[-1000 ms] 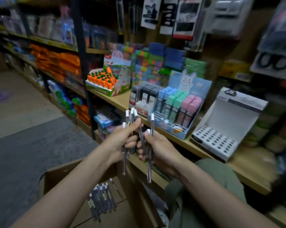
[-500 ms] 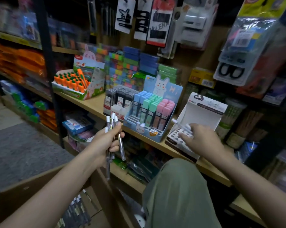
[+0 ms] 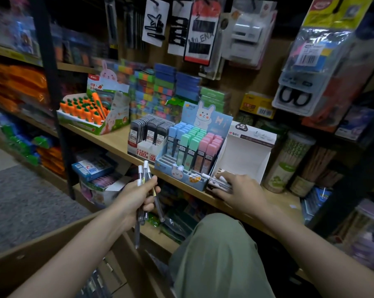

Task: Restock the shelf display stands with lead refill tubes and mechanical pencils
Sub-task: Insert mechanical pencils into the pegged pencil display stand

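Both hands were busy with pencils. Left hand (image 3: 138, 195) gripped a small bundle of pencils (image 3: 143, 196) in a closed fist, white caps pointing up toward the shelf and dark barrels hanging down below the fingers, one of them splayed off to the right. It hovered in front of the shelf edge, apart from any stand. Right hand (image 3: 239, 191) lay palm down on the perforated base of the white stand (image 3: 247, 157), fingers curled over a pencil (image 3: 214, 179) that lay nearly flat across the stand's front, its white cap poking out to the left toward the neighbouring display. How many pencils sat under that hand could not be told.

Just left of the white stand, touching or nearly so, stood the blue bunny stand (image 3: 181, 171), with rows of blue, green and pink lead tubes (image 3: 192, 143) upright in its slots and its front slots bare. Next to it on the left was a white box of black lead cases (image 3: 148, 131). Farther left on the same wooden shelf (image 3: 115, 139) sat a tray of carrot-shaped items (image 3: 82, 108). Behind these stood stacks of coloured blocks, and packs of clips and scissors hung above.

Below the left forearm, a cardboard box (image 3: 41, 252) stood open on the floor, with more dark pencils dimly visible inside. A green-clad knee (image 3: 216, 244) rose between the arms.
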The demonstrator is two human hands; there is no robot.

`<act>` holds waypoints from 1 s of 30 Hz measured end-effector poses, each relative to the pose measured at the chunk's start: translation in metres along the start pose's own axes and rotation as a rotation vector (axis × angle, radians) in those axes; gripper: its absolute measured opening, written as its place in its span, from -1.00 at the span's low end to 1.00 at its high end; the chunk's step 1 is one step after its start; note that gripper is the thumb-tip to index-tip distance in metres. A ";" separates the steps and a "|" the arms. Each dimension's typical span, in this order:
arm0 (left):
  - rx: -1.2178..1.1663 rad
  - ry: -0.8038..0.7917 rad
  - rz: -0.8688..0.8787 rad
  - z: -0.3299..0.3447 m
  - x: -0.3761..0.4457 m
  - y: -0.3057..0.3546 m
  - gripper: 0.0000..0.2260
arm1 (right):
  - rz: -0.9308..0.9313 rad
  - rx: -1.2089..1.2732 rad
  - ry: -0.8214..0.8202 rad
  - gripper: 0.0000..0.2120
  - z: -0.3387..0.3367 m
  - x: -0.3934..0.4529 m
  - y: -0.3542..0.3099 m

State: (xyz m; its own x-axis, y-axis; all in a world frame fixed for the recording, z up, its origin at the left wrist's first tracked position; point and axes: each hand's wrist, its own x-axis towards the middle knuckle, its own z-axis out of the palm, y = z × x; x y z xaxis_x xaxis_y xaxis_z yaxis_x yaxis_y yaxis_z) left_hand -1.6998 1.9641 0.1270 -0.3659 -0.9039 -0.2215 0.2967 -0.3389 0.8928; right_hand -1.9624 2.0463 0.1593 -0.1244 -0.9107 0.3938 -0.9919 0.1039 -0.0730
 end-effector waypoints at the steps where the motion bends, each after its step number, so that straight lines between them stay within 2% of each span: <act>1: 0.002 -0.004 0.004 0.001 0.000 0.000 -0.84 | -0.002 0.013 -0.015 -0.59 -0.001 0.000 -0.001; 3: 0.000 -0.022 0.018 0.002 -0.002 0.001 -0.84 | 0.022 0.078 -0.012 -0.62 -0.006 0.000 -0.003; 5: 0.022 -0.046 0.054 0.003 -0.005 0.005 -0.84 | 0.093 0.208 0.060 -0.66 -0.017 0.002 -0.007; 7: 0.067 -0.080 0.093 0.007 -0.008 0.009 -0.83 | 0.165 0.465 0.058 -0.69 -0.033 0.009 -0.018; 10: 0.123 -0.167 0.139 0.016 -0.017 0.016 -0.82 | 0.198 0.908 -0.188 -0.73 -0.051 0.011 -0.049; 12: 0.131 -0.245 0.183 0.021 -0.023 0.021 -0.82 | 0.130 1.015 -0.311 -0.73 -0.055 0.007 -0.071; 16: 0.092 -0.308 0.264 0.028 -0.031 0.034 -0.80 | -0.088 0.962 -0.428 -0.79 -0.061 0.004 -0.100; 19: 0.043 -0.327 0.288 0.027 -0.033 0.043 -0.58 | -0.267 0.691 -0.415 -0.81 -0.070 0.009 -0.110; 22: 0.009 -0.303 0.320 0.023 -0.032 0.047 -0.42 | -0.314 0.610 -0.414 -0.85 -0.076 0.017 -0.116; 24: -0.066 -0.255 0.315 0.020 -0.030 0.050 -0.59 | -0.320 0.493 -0.424 -0.83 -0.077 0.018 -0.113; 26: -0.160 -0.200 0.310 0.015 -0.028 0.055 -0.79 | -0.282 0.350 -0.435 -0.63 -0.081 0.018 -0.101; 28: -0.216 -0.160 0.314 0.009 -0.026 0.060 -0.74 | -0.150 0.418 -0.439 -0.50 -0.087 0.017 -0.088; 30: -0.218 -0.127 0.305 0.006 -0.024 0.061 -0.66 | 0.044 0.656 -0.399 -0.49 -0.091 0.017 -0.075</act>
State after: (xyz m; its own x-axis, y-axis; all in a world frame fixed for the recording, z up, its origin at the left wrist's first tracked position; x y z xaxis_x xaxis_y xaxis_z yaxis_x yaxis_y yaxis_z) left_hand -1.6785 1.9667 0.1889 -0.3341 -0.9368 0.1034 0.5843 -0.1198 0.8026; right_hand -1.8925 2.0589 0.2549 -0.0214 -0.9994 0.0265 -0.7523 -0.0013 -0.6588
